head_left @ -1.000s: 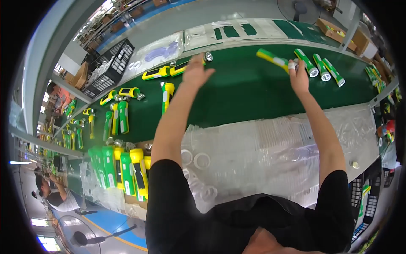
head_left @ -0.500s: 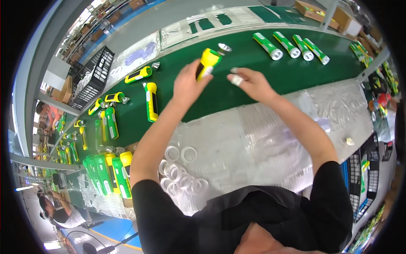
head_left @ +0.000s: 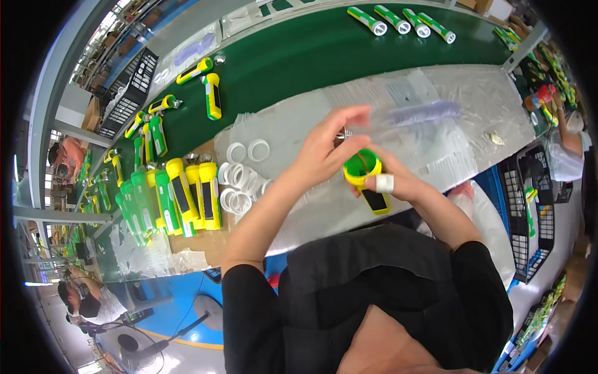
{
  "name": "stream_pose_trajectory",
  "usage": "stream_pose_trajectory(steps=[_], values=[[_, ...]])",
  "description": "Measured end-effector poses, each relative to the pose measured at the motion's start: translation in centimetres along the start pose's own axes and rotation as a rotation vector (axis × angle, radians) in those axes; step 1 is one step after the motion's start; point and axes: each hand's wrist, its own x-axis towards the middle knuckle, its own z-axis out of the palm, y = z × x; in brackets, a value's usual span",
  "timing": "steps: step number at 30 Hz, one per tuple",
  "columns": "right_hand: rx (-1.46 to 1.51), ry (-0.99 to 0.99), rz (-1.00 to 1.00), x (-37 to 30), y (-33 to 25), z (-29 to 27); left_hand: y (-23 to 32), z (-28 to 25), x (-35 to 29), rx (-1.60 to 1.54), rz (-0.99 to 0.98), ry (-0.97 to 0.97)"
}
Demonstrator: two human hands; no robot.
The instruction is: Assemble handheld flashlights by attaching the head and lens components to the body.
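Note:
My right hand (head_left: 403,179) grips a yellow flashlight body (head_left: 376,202) with a dark side panel. Its wide mouth, green inside, faces up toward me, and white tape wraps one of the fingers. Just above that mouth, my left hand (head_left: 321,153) has a small silvery reflector (head_left: 342,135) between thumb and fingers, partly hidden by them. Both hands are over the plastic-covered front ledge (head_left: 293,215). White rings (head_left: 244,179) lie loosely heaped on the ledge, left of my left forearm.
Yellow and green flashlight bodies (head_left: 180,196) stand in a row at the left, with more on the green belt (head_left: 274,75). Several flashlights with clear fronts (head_left: 392,20) lie at the far right. Black crates (head_left: 134,84) stand at far left and right. Another person (head_left: 567,140) is at right.
The flashlight body has passed from my left hand to my right and come nearer to me, mouth up. My left hand now has the reflector. The view has shifted toward the ledge.

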Motion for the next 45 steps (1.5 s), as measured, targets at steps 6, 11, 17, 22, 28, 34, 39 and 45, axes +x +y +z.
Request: stream_pose_trajectory(steps=[6, 11, 17, 22, 28, 34, 39, 45], values=[[-0.12, 0.041, -0.116, -2.1, 1.9, 1.0, 1.0, 1.2, -2.5, -0.019, 0.059, 0.065], [-0.077, 0.045, -0.09, -2.4, 1.4, 1.6, 2.2, 1.8, -2.8, 0.223, 0.233, -0.156], [0.055, 0.176, -0.111, -4.0, 1.7, 2.2, 1.4, 4.4, -1.7, 0.429, 0.37, -0.155], [0.191, 0.336, -0.225, -5.1, 2.4, 0.5, 1.2, 7.0, 0.8, 0.392, 0.434, -0.168], [0.143, 0.465, -0.183, -6.3, 1.0, -1.8, -7.4, 9.0, 3.5, 0.242, 0.206, 0.126], [0.121, 0.547, -0.21, -6.6, 1.2, -2.8, -11.5, 8.6, 4.2, 0.667, 0.086, 0.07], [0.115, 0.516, -0.17, -6.1, 0.3, -2.3, -6.7, 6.9, 2.9, 0.338, -0.013, 0.159], [0.109, 0.327, -0.173, -4.1, -0.1, -0.2, 1.0, 4.8, -1.8, 0.327, 0.26, 0.057]])
